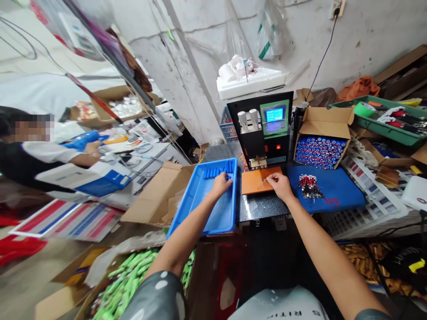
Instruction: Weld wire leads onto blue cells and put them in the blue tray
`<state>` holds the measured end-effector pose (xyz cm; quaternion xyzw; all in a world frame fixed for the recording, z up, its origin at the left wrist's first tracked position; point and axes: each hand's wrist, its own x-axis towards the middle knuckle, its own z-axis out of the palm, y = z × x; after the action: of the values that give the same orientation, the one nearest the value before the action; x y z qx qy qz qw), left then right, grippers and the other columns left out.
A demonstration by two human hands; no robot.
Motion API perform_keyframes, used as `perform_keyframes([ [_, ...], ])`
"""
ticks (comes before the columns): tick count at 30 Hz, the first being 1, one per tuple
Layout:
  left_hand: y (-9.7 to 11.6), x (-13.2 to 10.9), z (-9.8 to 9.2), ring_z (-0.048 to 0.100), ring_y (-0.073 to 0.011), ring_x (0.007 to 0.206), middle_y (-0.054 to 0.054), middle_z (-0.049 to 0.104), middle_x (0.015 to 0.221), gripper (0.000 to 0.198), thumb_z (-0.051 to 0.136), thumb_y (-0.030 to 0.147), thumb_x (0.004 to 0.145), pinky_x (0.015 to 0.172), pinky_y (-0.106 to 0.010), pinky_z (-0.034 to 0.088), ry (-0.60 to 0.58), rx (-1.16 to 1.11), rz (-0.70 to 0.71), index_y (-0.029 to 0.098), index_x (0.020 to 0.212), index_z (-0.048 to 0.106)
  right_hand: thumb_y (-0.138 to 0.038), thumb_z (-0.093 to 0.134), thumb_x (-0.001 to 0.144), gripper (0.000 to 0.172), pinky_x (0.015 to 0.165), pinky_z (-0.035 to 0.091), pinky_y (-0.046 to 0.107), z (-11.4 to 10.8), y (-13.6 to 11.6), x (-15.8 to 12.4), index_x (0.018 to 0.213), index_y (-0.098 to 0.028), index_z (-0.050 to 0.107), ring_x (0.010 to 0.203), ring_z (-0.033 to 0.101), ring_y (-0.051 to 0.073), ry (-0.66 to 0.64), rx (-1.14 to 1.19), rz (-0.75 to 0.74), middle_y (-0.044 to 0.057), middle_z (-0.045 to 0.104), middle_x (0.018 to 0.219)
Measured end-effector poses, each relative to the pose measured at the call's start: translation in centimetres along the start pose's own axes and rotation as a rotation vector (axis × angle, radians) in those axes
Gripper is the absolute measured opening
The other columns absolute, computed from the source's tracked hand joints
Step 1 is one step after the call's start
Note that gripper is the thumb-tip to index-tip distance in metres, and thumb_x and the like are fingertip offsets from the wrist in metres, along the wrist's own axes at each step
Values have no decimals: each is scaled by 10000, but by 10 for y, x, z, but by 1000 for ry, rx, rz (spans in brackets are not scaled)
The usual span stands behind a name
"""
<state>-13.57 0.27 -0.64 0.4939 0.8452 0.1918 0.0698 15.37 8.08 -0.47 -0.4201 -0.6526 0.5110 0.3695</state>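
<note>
My left hand (221, 186) is inside a blue plastic tray (196, 204), its fingers closed on a blue battery cell (229, 168) at the far right. A row of similar blue cells (211, 173) lies along the tray's far end. My right hand (280, 186) pinches something small and thin over an orange board (251, 183); its kind is too small to tell. Behind the board stands a black machine (248, 144) with a lit blue screen and metal tips above the board. A pile of red, white and black wire leads (310, 186) lies right of my right hand on a blue mat (347, 192).
An open carton (319, 152) packed with blue cells stands on the mat's back part. A green tray (393, 126) of parts sits at far right. A box of green-wrapped pieces (125, 284) is below left. Another person (36, 155) works at a left-hand table.
</note>
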Motion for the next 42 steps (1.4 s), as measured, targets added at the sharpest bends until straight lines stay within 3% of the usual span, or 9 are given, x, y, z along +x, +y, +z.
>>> perform_keyframes([
  [3, 9, -12, -20, 634, -321, 992, -133, 673, 1016, 169, 595, 158, 877, 897, -357, 485, 65, -37, 147, 127, 1025, 672, -392, 620, 815, 355, 767, 397, 135, -1, -2, 0, 906, -57, 688, 810, 569, 66, 9, -2, 3, 75, 637, 924],
  [7, 44, -23, -35, 647, -301, 864, -84, 676, 924, 227, 629, 240, 871, 846, -368, 513, 80, -165, 299, 148, 1061, 715, -377, 631, 817, 343, 752, 394, 129, -1, -1, 1, 921, -56, 690, 809, 569, 62, 14, 13, 13, 72, 637, 933],
  [11, 86, -25, -25, 629, -304, 882, -94, 656, 913, 200, 635, 197, 830, 859, -384, 515, -36, -197, 454, 145, 994, 737, -373, 625, 828, 334, 751, 399, 127, 0, 0, 1, 924, -59, 687, 804, 569, 61, 10, 41, 1, 67, 635, 920],
  [15, 109, -25, -2, 623, -288, 886, -94, 659, 950, 287, 592, 115, 739, 794, -352, 508, -95, -337, 523, 118, 1009, 689, -369, 609, 837, 334, 714, 389, 115, 0, 0, 1, 928, -57, 685, 755, 545, 48, 0, 57, 11, 66, 630, 884],
  [18, 115, -25, 13, 608, -244, 729, -50, 649, 844, 296, 643, 185, 718, 640, -300, 475, -107, -526, 462, 119, 1006, 657, -367, 605, 832, 343, 699, 385, 106, -1, -1, 2, 923, -46, 684, 748, 544, 43, -4, 74, 16, 68, 629, 873],
  [23, 113, -28, 28, 519, -197, 564, -18, 565, 643, 293, 688, 426, 755, 492, -262, 352, -117, -677, 396, 141, 811, 652, -375, 609, 820, 345, 687, 386, 102, -1, -2, 3, 901, -47, 678, 736, 544, 38, 6, 106, 26, 55, 624, 846],
  [30, 109, -36, 25, 618, -248, 727, -72, 657, 823, 393, 727, 480, 776, 645, -296, 462, -190, -886, 414, 128, 943, 673, -389, 619, 819, 353, 669, 382, 101, 1, 0, 5, 902, -49, 661, 721, 541, 37, 39, 115, 39, 50, 621, 829],
  [36, 108, -37, 24, 545, -204, 611, -25, 588, 693, 288, 692, 427, 782, 548, -269, 395, -59, -803, 451, 149, 832, 635, -361, 613, 831, 328, 685, 408, 105, 0, -1, 10, 901, -42, 643, 713, 561, 41, 47, 170, 86, 47, 616, 804],
  [42, 115, -42, 25, 552, -207, 599, -37, 613, 698, 288, 692, 421, 803, 555, -273, 423, -124, -905, 477, 136, 844, 681, -357, 619, 830, 320, 672, 413, 107, 2, 1, 12, 897, -45, 643, 725, 569, 48, 35, 150, 94, 53, 618, 814],
])
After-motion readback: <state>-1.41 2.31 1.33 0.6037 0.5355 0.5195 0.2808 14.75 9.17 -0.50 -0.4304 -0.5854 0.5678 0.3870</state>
